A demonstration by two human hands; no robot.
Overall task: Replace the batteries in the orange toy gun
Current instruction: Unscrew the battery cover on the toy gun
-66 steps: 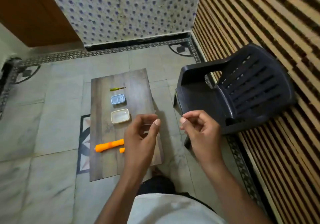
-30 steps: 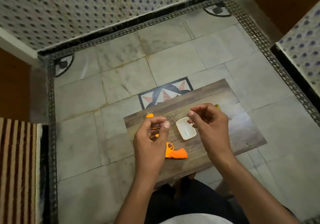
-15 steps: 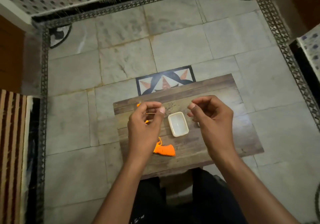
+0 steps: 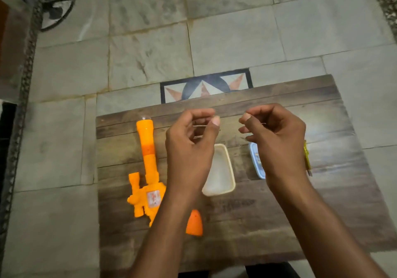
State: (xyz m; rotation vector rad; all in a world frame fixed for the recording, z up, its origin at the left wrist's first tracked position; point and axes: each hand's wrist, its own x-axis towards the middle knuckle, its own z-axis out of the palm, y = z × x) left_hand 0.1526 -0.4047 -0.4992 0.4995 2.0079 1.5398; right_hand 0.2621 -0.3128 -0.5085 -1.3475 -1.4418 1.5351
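Note:
The orange toy gun [image 4: 148, 170] lies on the left part of a wooden board [image 4: 279, 213], barrel pointing away from me. Its grip [image 4: 194, 224] shows below my left forearm. My left hand [image 4: 191, 149] hovers over the board just right of the gun, fingers loosely curled, thumb up, holding nothing I can see. My right hand [image 4: 277, 140] hovers beside it in the same loose curl, also without anything visible in it. No batteries are visible.
A shallow cream tray [image 4: 221, 170] sits between my hands. A blue-rimmed container [image 4: 255, 159] is partly hidden under my right hand. A yellow-green screwdriver [image 4: 307, 159] lies at the board's right. Grey floor tiles [image 4: 150, 52] surround the board.
The view swung off the black chair and dropped closer to the board, so the gun now lies lengthwise at the left. Both hands kept their raised, curled pose.

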